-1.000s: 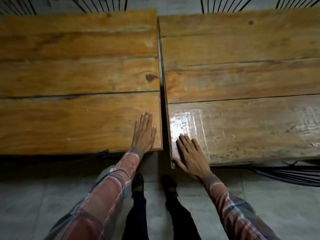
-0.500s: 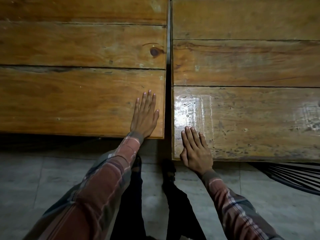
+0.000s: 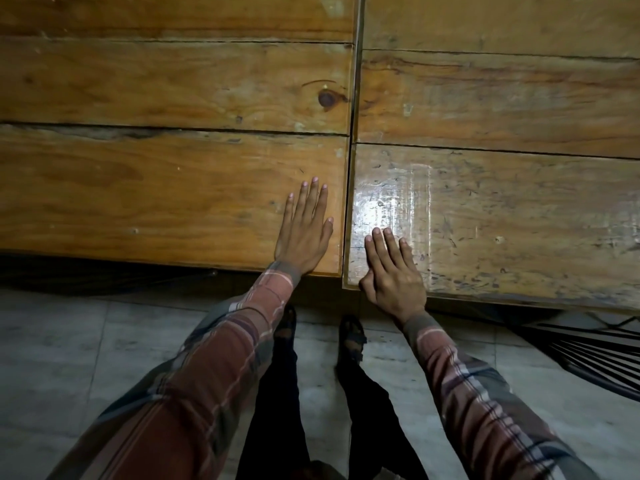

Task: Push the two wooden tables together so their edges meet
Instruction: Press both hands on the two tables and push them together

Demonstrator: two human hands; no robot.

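- Left wooden table (image 3: 156, 188): plank top fills the upper left; its right edge runs alongside the other table's, only a thin dark seam between them, too narrow to tell if they touch all the way.
- Right wooden table (image 3: 502, 209): plank top fills the upper right, with a shiny scuffed patch at its near left corner; its front edge sits a bit nearer the person than the left table's.
- Tiled floor (image 3: 52, 358): grey, below both tables; the person's dark legs and shoes stand at the seam.
- Plaid sleeves (image 3: 221, 358): both arms reach forward to the table corners.
- Black cables (image 3: 588, 355): on the floor, lower right, under the right table's front edge.
- Left hand (image 3: 304, 233): flat, palm down, fingers straight and together, pressed on the left table's near right corner; nothing gripped.
- Right hand (image 3: 391, 275): flat, palm down on the right table's near left corner, fingers slightly spread, thumb at the corner edge; nothing gripped.
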